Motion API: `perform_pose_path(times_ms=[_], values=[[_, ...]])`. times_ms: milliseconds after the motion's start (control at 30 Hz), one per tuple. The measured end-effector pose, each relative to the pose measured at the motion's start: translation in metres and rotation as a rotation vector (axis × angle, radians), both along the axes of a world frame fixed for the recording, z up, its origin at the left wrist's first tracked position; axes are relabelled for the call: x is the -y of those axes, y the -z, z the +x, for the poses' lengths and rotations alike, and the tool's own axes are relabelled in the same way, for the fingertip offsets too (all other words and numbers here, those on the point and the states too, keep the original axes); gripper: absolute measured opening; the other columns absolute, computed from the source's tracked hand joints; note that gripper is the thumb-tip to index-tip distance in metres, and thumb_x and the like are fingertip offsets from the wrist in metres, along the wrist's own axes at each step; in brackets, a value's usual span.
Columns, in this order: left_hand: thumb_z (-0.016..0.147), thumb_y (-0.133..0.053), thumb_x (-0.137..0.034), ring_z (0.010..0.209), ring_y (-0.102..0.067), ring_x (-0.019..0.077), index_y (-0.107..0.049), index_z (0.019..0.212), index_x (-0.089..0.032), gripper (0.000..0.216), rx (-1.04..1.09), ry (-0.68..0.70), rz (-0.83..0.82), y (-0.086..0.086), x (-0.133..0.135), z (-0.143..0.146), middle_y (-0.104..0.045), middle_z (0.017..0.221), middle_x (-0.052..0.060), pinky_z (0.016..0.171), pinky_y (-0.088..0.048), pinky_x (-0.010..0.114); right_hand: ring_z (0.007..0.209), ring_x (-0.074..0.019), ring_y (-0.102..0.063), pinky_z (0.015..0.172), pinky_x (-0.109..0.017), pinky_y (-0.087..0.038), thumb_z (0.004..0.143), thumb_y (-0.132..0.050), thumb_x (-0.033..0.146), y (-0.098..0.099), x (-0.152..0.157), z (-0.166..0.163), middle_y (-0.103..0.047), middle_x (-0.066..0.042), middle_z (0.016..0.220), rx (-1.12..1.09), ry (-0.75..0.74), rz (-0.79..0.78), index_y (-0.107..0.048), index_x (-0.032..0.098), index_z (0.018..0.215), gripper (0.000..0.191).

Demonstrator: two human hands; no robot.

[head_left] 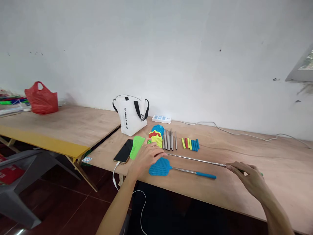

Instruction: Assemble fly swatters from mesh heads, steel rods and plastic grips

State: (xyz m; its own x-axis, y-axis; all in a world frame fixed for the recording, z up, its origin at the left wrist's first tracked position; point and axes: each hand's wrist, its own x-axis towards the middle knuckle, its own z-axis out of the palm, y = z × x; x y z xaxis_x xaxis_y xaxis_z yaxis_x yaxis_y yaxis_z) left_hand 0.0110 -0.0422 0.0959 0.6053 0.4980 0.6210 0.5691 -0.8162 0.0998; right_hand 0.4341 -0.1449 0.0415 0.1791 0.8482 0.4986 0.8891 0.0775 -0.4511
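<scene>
A green fly swatter [137, 147] with its telescopic metal rod [195, 159] drawn out long spans my two hands. My left hand [149, 156] is closed around it near the perforated head. At the far end, my right hand [246, 179] grips the green handle, mostly hidden by the fingers. Just in front of the rod lies a blue fly swatter [160, 167] with a blue grip. Beyond my left hand are loose swatter heads: yellow [158, 142], red [154, 134] and blue [158, 129]. Several metal rods [169, 140] lie beside them, then several short coloured handle sleeves [190, 144].
A phone [123, 151] on a white cable lies near the table's left edge. Behind it stands a white bag [132, 117], with a power strip [161, 119] against the wall. Another table with a red plastic bag [41, 98] is to the left, above a grey chair [22, 192].
</scene>
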Motion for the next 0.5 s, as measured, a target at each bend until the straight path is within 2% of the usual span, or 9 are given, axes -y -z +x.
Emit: perform_pose_path(times_ms=[100,233,400,500], values=[[0.105,-0.052,-0.039,0.075,-0.058,0.0162,-0.074,0.083,-0.024,0.034,0.002,0.028,0.017,0.001,0.001,0.006,-0.078,0.083,-0.003,0.093,-0.032,0.037,0.068,-0.0199,-0.062,0.08,-0.04,-0.044,0.091,-0.043,0.078,-0.01,0.0,-0.012,-0.072,0.0,0.074,0.061,-0.032,0.029,-0.077,0.033,0.087,0.058],[0.106,-0.05,-0.041,0.076,-0.058,0.0156,-0.071,0.082,-0.022,0.037,0.015,0.055,0.059,0.01,0.008,0.029,-0.076,0.079,-0.003,0.092,-0.031,0.037,0.066,-0.0169,-0.062,0.08,-0.037,-0.041,0.094,-0.04,0.075,-0.018,-0.003,-0.053,-0.072,0.0,0.077,0.116,-0.086,0.084,-0.078,0.031,0.085,0.059],[0.107,-0.048,-0.039,0.073,-0.056,0.0153,-0.069,0.079,-0.02,0.039,-0.006,0.084,0.11,0.02,0.02,0.056,-0.071,0.07,-0.002,0.09,-0.031,0.036,0.074,-0.0167,-0.064,0.075,-0.033,-0.037,0.104,-0.036,0.058,-0.014,-0.006,-0.118,-0.073,-0.001,0.079,0.122,-0.207,0.109,-0.076,0.028,0.091,0.052],[0.107,-0.047,-0.037,0.072,-0.056,0.0155,-0.068,0.079,-0.019,0.04,-0.033,0.101,0.121,0.021,0.024,0.06,-0.071,0.069,-0.002,0.087,-0.032,0.036,0.077,-0.0179,-0.066,0.072,-0.032,-0.035,0.106,-0.037,0.053,-0.007,-0.007,-0.14,-0.074,-0.003,0.083,0.11,-0.219,0.161,-0.076,0.027,0.092,0.049]])
